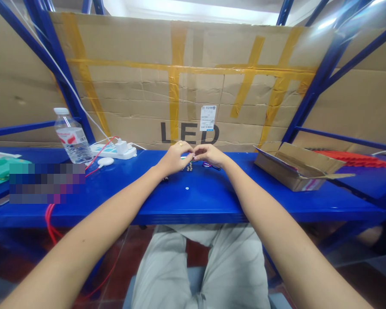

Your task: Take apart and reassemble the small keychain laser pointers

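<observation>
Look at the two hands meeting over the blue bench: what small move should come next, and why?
Probably press the fingertips together to seat the tiny piece they pinch: left hand and right hand meet on it, just above loose small metal parts on the blue bench. What the piece is, I cannot tell.

Illumination is bright and even, supplied from above. The light strip at the top centre is overexposed to plain white. Glare streaks the blue struts at upper right, and a soft sheen runs along the front edge of the shelf. Shadows are faint and diffuse. The zone at the bottom of the frame is dim. Wide-angle distortion bows straight lines toward both side edges. A mosaic block masks the centre left. The small item pinched between the left hand and the right hand is too small to resolve.
</observation>
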The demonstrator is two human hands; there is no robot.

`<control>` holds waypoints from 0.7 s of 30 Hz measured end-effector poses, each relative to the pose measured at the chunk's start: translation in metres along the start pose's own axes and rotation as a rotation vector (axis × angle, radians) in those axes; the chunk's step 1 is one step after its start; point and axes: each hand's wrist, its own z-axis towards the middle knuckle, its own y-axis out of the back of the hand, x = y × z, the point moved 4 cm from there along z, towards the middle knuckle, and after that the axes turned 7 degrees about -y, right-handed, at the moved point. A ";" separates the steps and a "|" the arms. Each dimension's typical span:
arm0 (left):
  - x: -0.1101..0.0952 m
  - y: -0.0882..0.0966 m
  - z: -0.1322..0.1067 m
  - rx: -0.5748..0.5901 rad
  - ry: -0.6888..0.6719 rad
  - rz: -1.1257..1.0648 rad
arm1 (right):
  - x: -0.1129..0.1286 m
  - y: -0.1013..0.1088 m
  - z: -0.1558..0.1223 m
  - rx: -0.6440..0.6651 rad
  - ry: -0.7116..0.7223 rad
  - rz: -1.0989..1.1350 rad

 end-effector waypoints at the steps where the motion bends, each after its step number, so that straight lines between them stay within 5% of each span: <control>1: 0.003 0.002 0.000 -0.015 0.053 0.004 | 0.000 0.001 0.000 -0.003 -0.004 -0.023; 4: 0.020 0.001 -0.005 0.025 0.194 0.026 | 0.000 0.002 0.000 -0.006 -0.011 -0.093; 10: 0.048 -0.021 -0.024 0.420 0.202 -0.054 | 0.000 0.003 0.001 -0.001 -0.020 -0.154; 21: 0.062 -0.025 -0.032 0.608 0.261 -0.013 | -0.005 0.004 0.002 0.005 -0.039 -0.221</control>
